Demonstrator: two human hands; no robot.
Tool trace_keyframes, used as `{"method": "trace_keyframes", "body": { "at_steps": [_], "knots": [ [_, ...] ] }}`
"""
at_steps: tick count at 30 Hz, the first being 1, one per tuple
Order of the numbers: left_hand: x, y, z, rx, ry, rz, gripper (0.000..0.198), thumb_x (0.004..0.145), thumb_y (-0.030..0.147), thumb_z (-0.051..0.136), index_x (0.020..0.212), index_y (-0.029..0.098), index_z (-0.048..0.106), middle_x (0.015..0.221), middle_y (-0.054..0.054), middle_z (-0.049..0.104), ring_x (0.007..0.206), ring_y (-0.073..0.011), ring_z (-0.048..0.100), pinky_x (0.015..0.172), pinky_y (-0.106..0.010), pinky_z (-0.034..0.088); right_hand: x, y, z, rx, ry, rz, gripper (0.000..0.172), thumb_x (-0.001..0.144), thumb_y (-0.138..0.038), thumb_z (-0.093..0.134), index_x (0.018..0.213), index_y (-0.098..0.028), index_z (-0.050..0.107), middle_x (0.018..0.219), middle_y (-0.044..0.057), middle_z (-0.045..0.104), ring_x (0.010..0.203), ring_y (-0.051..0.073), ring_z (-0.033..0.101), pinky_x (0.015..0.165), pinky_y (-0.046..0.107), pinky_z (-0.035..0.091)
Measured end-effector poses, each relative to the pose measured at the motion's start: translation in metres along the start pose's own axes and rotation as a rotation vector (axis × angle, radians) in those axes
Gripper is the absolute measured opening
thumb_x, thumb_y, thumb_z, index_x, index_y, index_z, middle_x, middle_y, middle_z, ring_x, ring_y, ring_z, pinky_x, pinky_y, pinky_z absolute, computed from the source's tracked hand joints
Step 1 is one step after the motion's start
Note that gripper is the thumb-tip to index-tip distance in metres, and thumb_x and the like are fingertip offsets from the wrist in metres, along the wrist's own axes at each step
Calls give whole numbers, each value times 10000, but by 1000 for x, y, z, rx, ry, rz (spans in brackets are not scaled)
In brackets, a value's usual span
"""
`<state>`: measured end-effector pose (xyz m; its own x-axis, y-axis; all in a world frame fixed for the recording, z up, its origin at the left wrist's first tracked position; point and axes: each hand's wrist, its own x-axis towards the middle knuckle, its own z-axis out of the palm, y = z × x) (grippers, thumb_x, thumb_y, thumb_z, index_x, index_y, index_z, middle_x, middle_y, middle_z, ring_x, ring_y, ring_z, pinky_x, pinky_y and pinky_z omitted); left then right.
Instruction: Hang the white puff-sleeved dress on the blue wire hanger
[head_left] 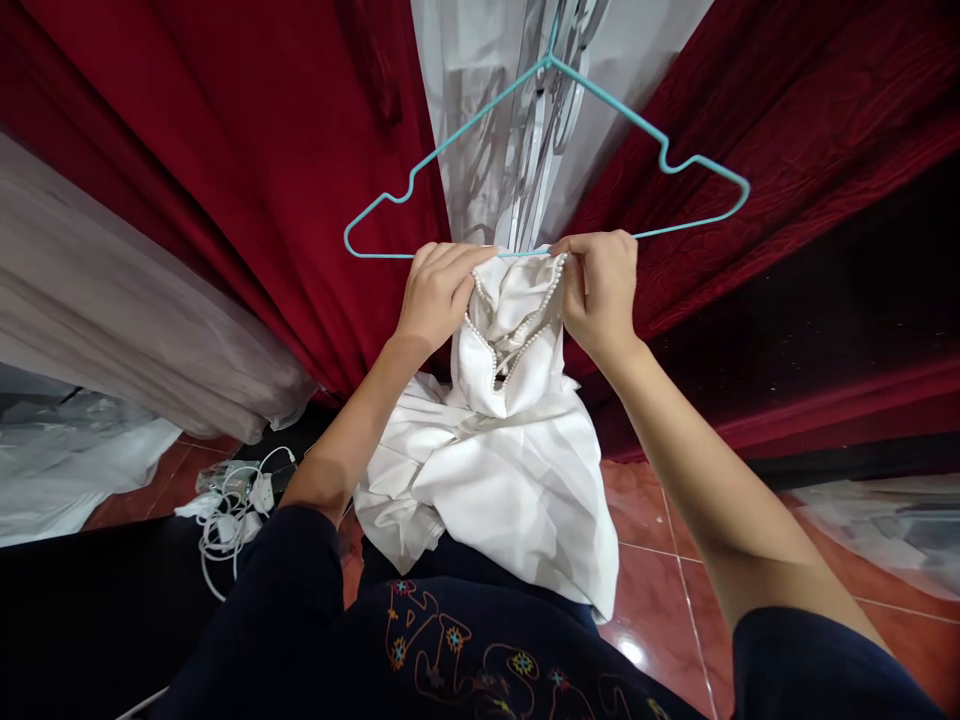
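A white dress [517,470] with a pearl-beaded neckline hangs in front of my body, its skirt draped down over my lap. My left hand [441,292] pinches the left upper edge of the dress against the bottom bar of a light blue hanger [611,98]. On the other side, my right hand [601,290] grips the right upper edge at the same bar. Between the two hands, the fabric meets the bar, and the bodice front falls open in a V. The undersides of both hands' grips are hidden.
Red curtains [247,150] hang on the left, and darker red drapery [810,190] on the right. White metal scrollwork [536,150] stands behind the hanger. White cables [232,515] lie tangled by a black surface [97,610] at left. Reddish tiles [652,590] cover the floor.
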<state>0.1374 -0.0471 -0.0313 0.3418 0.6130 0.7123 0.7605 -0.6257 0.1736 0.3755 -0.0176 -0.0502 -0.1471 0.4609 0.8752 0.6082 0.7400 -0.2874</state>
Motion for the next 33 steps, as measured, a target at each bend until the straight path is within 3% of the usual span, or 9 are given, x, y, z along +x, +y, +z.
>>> {"method": "trace_keyframes", "body": {
  "at_steps": [4,7,11,16,21,24,27,30,33],
  "knots": [
    [-30,6,-6,50,171,-28,312,1056,240,457,1235,285,708,1354,-60,700,1359,-282,587,1181,-580,407,-3,0,1,-20,68,35,377,1073,-485,331,1009,-270,634,971,84,703,941,260,629,923,522,492],
    [-58,2,-8,-43,301,-182,248,978,229,542,1142,244,727,1041,-67,732,1026,-228,684,961,-411,556,-4,-1,-4,-22,50,46,395,1072,-507,335,1019,-259,637,966,80,687,952,259,639,922,515,503],
    [-72,-31,-10,-310,353,-535,265,859,162,554,1109,222,615,788,10,616,693,-138,605,653,-253,514,-3,1,-7,-17,-1,36,371,1068,-473,346,1048,-268,655,993,82,690,970,259,647,956,512,490],
    [-46,-93,-35,-347,735,-652,138,853,92,560,925,204,525,839,14,582,773,-109,589,765,-270,519,-1,1,-8,7,-40,26,332,1065,-432,369,1068,-278,663,1011,77,696,985,256,650,997,510,459],
    [1,-131,-78,-288,736,-402,220,1028,261,679,879,200,528,789,44,523,756,-79,512,716,-292,481,0,-3,-10,-19,-40,37,338,1070,-419,359,1063,-284,668,987,65,705,968,249,658,989,502,462],
    [36,-124,-92,-222,665,-240,211,989,169,736,860,176,569,767,60,531,687,-47,459,609,-263,396,-1,-5,-10,-5,-34,26,323,1070,-411,370,1078,-295,671,987,65,703,977,254,655,989,498,452],
    [64,-96,-89,-200,532,-251,269,850,-81,726,842,159,607,685,87,510,552,-12,377,509,-242,296,-3,-7,-8,-7,-17,38,320,1071,-417,371,1078,-295,666,1005,66,703,990,257,652,988,495,450],
    [73,-67,-79,-164,460,-330,339,808,-183,652,812,155,632,561,101,428,485,-8,382,483,-225,300,-3,-8,-7,-18,-5,62,336,1071,-432,363,1081,-290,667,1003,71,699,993,261,652,993,501,448],
    [66,-58,-82,-180,498,-269,342,782,-189,671,783,153,666,529,94,441,478,-16,398,477,-230,271,-3,-7,-7,5,-14,76,336,1072,-432,366,1092,-292,671,1016,68,696,1019,264,657,1014,511,439]
  ]
}}
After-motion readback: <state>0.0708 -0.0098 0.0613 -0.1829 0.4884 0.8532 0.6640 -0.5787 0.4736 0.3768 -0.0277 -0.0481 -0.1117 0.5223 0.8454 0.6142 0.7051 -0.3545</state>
